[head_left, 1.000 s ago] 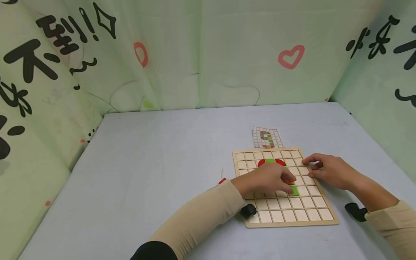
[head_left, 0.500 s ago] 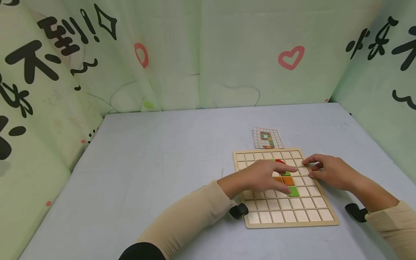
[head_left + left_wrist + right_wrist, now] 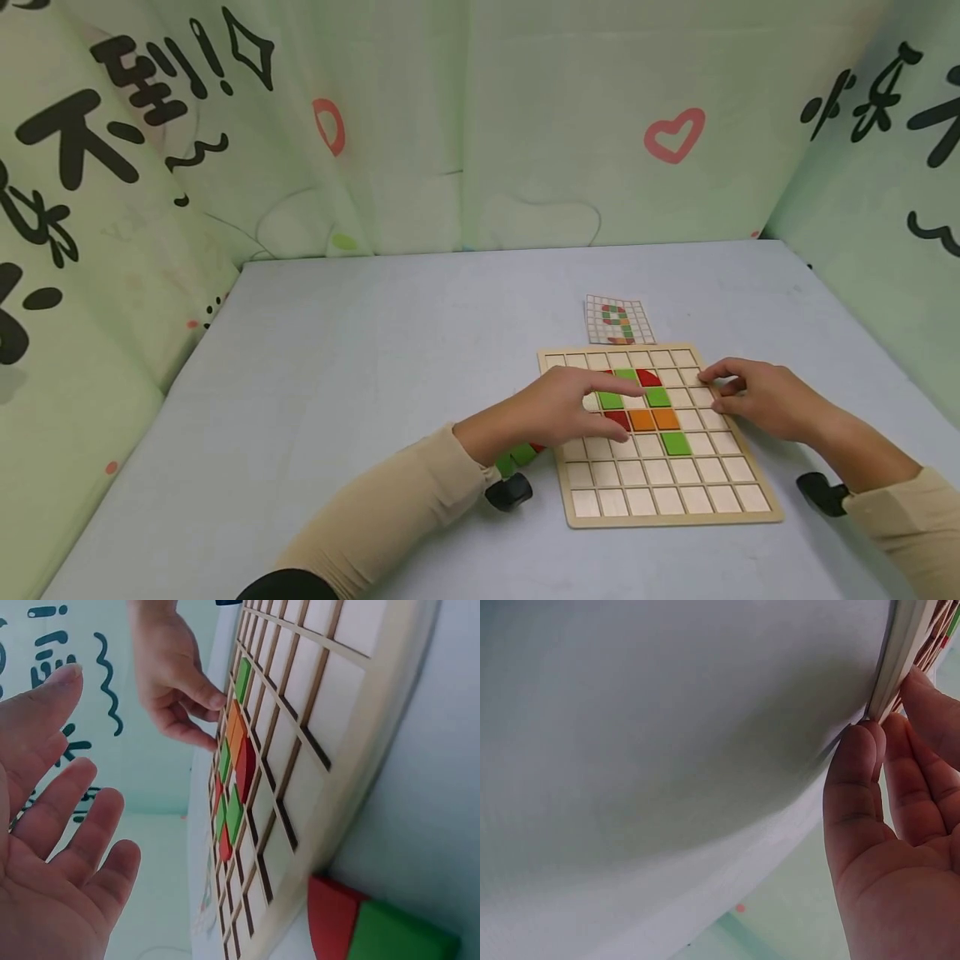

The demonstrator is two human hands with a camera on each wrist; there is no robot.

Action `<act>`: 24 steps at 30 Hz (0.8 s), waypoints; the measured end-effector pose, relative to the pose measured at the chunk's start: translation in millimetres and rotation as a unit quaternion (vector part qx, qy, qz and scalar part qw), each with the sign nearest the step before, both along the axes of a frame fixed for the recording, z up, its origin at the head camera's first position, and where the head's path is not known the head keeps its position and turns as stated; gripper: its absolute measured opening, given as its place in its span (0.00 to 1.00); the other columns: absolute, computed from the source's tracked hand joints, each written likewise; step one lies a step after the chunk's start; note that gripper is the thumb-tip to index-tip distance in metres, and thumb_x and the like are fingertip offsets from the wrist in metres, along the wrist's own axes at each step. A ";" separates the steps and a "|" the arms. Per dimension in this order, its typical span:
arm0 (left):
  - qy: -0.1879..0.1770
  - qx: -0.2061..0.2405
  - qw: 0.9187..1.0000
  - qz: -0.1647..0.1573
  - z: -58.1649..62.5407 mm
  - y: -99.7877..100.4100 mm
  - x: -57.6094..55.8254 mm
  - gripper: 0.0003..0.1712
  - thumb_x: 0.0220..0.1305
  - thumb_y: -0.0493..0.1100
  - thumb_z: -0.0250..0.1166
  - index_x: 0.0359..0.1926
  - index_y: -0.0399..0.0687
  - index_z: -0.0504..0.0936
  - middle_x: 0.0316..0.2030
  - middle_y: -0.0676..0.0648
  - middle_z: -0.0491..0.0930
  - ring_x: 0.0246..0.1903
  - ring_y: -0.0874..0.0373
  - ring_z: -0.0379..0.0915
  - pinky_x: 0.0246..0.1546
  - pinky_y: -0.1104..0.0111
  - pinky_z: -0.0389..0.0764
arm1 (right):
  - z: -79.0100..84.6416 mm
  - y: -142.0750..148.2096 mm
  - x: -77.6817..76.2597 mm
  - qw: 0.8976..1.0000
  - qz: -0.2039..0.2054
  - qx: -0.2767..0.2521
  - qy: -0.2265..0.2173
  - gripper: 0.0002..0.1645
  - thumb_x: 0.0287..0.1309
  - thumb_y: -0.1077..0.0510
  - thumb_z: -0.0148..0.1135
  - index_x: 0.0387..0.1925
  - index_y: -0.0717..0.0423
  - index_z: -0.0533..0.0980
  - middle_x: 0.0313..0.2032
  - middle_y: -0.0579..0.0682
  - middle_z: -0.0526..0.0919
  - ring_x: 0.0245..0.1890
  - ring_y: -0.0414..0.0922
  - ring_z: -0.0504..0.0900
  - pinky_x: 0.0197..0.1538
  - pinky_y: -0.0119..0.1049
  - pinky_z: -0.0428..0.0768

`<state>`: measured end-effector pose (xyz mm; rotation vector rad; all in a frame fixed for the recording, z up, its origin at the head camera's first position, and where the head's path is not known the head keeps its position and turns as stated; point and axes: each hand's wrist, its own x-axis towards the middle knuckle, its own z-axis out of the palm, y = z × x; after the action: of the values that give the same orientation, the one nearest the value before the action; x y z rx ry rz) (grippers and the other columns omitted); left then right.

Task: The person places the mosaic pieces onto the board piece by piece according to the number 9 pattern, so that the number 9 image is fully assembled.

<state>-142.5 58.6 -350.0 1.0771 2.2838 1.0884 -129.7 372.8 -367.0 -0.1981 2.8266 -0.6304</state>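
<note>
Pale tabletop (image 3: pixel 375 358), loose tiles (image 3: pixel 522 454) lower centre (partly hidden).
Left hand (image 3: pixel 558 408), spread, was nearer, just above them in frame; right hand (image 3: pixel 768 397) pinched the board (image 3: pixel 675 521) at right edge.

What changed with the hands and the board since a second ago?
The left hand moved away from the lowest green square, toward the person's left, and holds nothing. The two orange squares now show fully. The right hand stayed at the right edge of the board; the board, green square and card stayed put.
</note>
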 end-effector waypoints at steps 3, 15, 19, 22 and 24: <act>-0.005 0.007 1.000 0.007 -2.9 -9.3 -1.7 0.30 0.62 0.47 0.73 0.65 0.58 0.79 0.61 0.61 0.76 0.62 0.70 0.67 0.58 0.72 0.70 | -0.5 0.0 -0.1 1.000 0.000 -0.001 0.001 0.22 0.59 0.61 0.68 0.53 0.66 0.75 0.44 0.65 0.81 0.46 0.62 0.78 0.44 0.54 0.77; -0.021 -0.024 0.998 0.060 -11.9 -44.4 -2.5 0.28 0.63 0.47 0.72 0.64 0.60 0.80 0.61 0.63 0.75 0.63 0.64 0.66 0.60 0.65 0.71 | -0.5 0.2 -0.3 1.000 -0.004 -0.004 -0.002 0.22 0.60 0.61 0.67 0.54 0.66 0.75 0.44 0.65 0.81 0.45 0.62 0.78 0.44 0.54 0.76; -0.016 -0.039 0.997 0.065 -14.8 -54.2 -1.4 0.28 0.63 0.47 0.72 0.64 0.60 0.80 0.60 0.62 0.76 0.64 0.62 0.66 0.61 0.65 0.70 | -0.6 -0.4 0.3 1.000 -0.006 -0.004 -0.003 0.22 0.60 0.61 0.67 0.54 0.66 0.75 0.44 0.65 0.81 0.45 0.62 0.77 0.44 0.53 0.76; -0.013 -0.036 0.997 0.066 -18.1 -61.1 -2.3 0.27 0.63 0.45 0.72 0.64 0.58 0.80 0.60 0.62 0.77 0.64 0.62 0.66 0.61 0.66 0.70 | -0.4 -0.4 0.6 1.000 -0.007 -0.004 -0.003 0.22 0.60 0.61 0.67 0.54 0.66 0.75 0.43 0.65 0.81 0.45 0.62 0.77 0.44 0.53 0.76; -0.015 -0.032 0.997 0.068 -20.4 -65.4 -3.6 0.26 0.63 0.44 0.72 0.63 0.56 0.81 0.58 0.61 0.78 0.63 0.63 0.67 0.60 0.66 0.71 | -0.4 -0.3 0.8 1.000 -0.007 -0.004 -0.002 0.22 0.59 0.61 0.67 0.54 0.66 0.75 0.43 0.65 0.81 0.45 0.62 0.77 0.44 0.53 0.76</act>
<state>-146.1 -6.8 -370.3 0.8880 2.3797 1.0675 -128.9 372.4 -367.4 -0.1796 2.8244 -0.6449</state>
